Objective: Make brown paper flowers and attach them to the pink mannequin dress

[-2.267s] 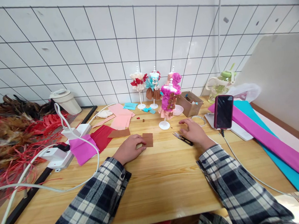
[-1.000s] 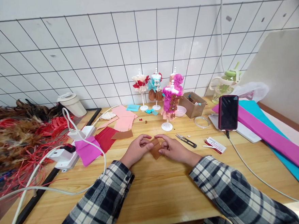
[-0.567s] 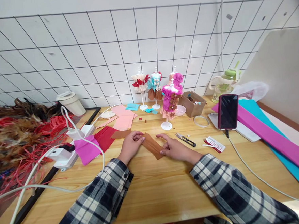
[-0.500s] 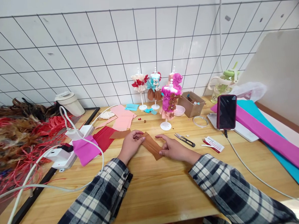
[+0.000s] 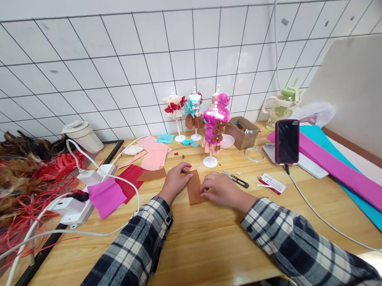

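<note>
while the left hand (image 5: 176,182) touches the brown sheet (image 5: 194,190), finger closure unclear, the right hand (image 5: 221,191) pinches its right edge.

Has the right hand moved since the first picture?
Yes, leftward: judged against the unmoved black snips, the right hand was at their right and is now at their left.

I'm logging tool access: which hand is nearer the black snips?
Right: the right hand is just left of the black snips; the left hand is farther left, across the brown piece.
</note>
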A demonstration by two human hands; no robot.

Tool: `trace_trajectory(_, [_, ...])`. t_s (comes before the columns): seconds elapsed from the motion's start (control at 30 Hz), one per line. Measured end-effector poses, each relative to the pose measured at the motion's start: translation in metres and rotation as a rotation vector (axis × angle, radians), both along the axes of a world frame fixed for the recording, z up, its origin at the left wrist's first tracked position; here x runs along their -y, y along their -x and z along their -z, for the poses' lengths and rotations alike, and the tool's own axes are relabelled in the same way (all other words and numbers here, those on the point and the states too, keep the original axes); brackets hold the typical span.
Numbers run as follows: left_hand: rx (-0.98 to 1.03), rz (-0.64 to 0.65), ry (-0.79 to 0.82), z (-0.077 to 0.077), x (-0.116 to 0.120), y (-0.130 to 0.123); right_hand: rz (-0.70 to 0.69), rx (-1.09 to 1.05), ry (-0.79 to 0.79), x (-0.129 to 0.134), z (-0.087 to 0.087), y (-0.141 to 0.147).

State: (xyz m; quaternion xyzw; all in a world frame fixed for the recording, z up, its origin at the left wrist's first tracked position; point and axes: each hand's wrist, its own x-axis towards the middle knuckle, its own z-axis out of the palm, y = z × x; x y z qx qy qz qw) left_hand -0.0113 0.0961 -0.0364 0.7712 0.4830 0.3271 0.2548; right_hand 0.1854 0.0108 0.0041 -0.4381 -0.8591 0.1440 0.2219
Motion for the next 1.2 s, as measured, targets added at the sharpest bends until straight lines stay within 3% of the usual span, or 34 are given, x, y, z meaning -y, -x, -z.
trace_trajectory(0.07, [-0.019, -0.016, -0.027, 0.001, -0.003, 0.001, -0.084, 0.031, 0.001, 0.003, 0.004, 0.008])
trace_trajectory(0.17, [-0.069, -0.08, -0.155, -0.006, -0.001, 0.005, -0.078, 0.13, 0.036, 0.005, 0.009, 0.018])
trace_trajectory(0.27, [-0.107, -0.127, -0.298, -0.019, 0.02, 0.009, -0.071, 0.181, 0.062, 0.005, 0.01, 0.018])
trace_trajectory(0.33, [-0.117, -0.041, -0.305, -0.027, 0.042, 0.011, -0.082, 0.182, 0.062, 0.005, 0.009, 0.014])
trace_trajectory(0.43, [-0.202, 0.186, -0.222, -0.031, 0.071, 0.009, -0.056, 0.176, 0.076, 0.006, 0.007, 0.008])
trace_trajectory(0.5, [-0.239, 0.226, -0.17, -0.03, 0.079, 0.006, -0.002, 0.16, 0.091, 0.006, 0.007, 0.005])
trace_trajectory(0.73, [-0.419, 0.334, -0.168, -0.029, 0.076, 0.0, 0.034, 0.145, 0.096, 0.004, 0.009, 0.004])
trace_trajectory(1.0, [-0.545, 0.294, -0.246, -0.031, 0.081, -0.006, 0.08, 0.112, 0.123, 0.003, 0.012, 0.006])
trace_trajectory(1.2, [-0.502, 0.26, -0.208, -0.027, 0.079, -0.008, 0.16, 0.165, 0.189, 0.002, 0.012, 0.007])
